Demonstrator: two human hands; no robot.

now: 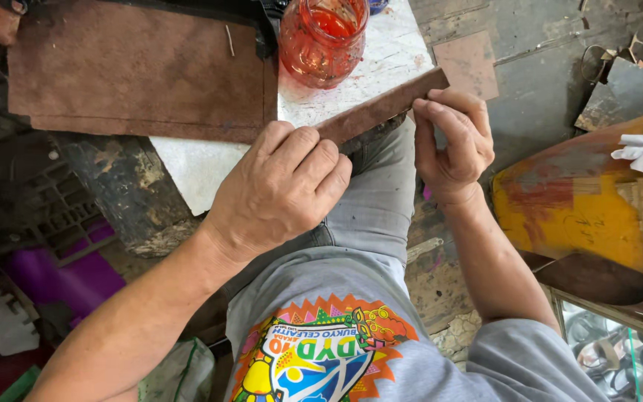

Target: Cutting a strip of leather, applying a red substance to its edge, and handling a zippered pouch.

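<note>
**Two hands hold a brown strip**

The left hand (280,186) is closed on the near end of a brown strip (381,110). Its fingers curl over the strip. The right hand (452,138) pinches the far end of the strip with its fingertips (429,104). The strip is tilted and sits over the edge of the white surface (388,52). A red jar (321,37) stands on the surface, just behind the strip. A big brown sheet (139,71) lies to the left of the strip. A yellow box (582,201) is to the right of the strip. The person's grey trouser leg (373,201) is under the strip.
</note>
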